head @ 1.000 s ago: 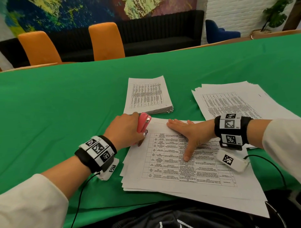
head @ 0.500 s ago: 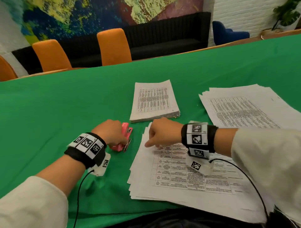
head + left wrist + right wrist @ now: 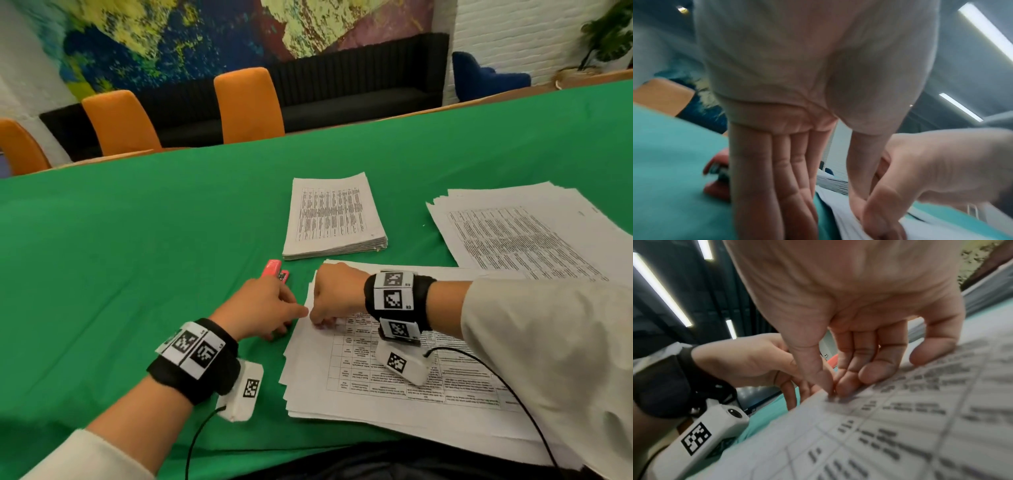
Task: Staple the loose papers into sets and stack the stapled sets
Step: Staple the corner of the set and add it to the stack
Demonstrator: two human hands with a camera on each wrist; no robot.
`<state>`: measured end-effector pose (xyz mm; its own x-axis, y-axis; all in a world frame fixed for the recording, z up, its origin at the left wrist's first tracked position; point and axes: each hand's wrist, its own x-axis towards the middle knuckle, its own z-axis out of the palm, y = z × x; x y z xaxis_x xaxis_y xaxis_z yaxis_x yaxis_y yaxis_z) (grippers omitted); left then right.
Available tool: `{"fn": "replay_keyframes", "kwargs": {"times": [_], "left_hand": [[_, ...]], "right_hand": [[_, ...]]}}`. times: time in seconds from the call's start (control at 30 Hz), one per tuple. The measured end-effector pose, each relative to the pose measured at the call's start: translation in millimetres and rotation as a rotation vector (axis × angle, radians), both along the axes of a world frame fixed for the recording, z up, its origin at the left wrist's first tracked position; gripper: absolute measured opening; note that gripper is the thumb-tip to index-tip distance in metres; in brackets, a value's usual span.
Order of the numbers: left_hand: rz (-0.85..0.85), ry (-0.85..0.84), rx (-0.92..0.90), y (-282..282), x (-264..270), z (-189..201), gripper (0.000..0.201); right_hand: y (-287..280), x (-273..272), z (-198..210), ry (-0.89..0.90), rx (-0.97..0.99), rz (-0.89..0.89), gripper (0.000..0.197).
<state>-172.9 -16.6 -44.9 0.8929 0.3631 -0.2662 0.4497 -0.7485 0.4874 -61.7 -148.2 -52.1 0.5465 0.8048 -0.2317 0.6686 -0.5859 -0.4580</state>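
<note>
The pink stapler (image 3: 275, 270) lies alone on the green cloth, just beyond my left hand (image 3: 287, 320). In front of me is a fanned stack of loose printed sheets (image 3: 394, 387). Both hands meet at its left edge. My right hand (image 3: 323, 320) is curled there, thumb and forefinger tips (image 3: 840, 391) pinching the top sheets' edge. In the left wrist view my left fingers (image 3: 789, 178) reach straight down beside that edge, and the thumb (image 3: 856, 194) rests on the paper. A neat, thick pile of stapled sets (image 3: 330, 219) sits farther back.
Another spread of loose sheets (image 3: 524, 233) lies at the right. The green table (image 3: 137, 257) stretches far to the left and back. Orange chairs (image 3: 248, 102) and a black sofa stand beyond its far edge. Cables trail from both wrist cameras.
My left hand let go of the stapler, which now lies on the cloth, and came to the paper's edge. My right hand went from flat on the sheet to curled at its left edge.
</note>
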Motion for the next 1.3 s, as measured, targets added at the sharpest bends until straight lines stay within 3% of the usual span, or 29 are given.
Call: {"fn": "replay_keyframes", "kwargs": {"times": [0.2, 0.37, 0.53, 0.67, 0.93, 1.3], "left_hand": [[0.078, -0.008, -0.478, -3, -2, -7, 0.019], [0.183, -0.07, -0.652, -15, -3, -22, 0.007], [0.274, -0.086, -0.711, -14, -3, -26, 0.033], [0.282, -0.079, -0.738, -14, -1, -26, 0.014], [0.316, -0.085, -0.735, -17, 3, -23, 0.055], [0.348, -0.079, -0.706, -16, 5, -21, 0.042]], "right_hand": [[-24, 1, -5, 0.183, 0.256, -0.074, 0.009], [-35, 5, -13, 0.229, 0.303, -0.115, 0.006], [-35, 1, -20, 0.224, 0.322, -0.158, 0.012], [-37, 0, -21, 0.212, 0.337, -0.158, 0.011], [-38, -7, -25, 0.153, 0.383, -0.156, 0.005], [-39, -11, -27, 0.133, 0.377, -0.103, 0.018]]}}
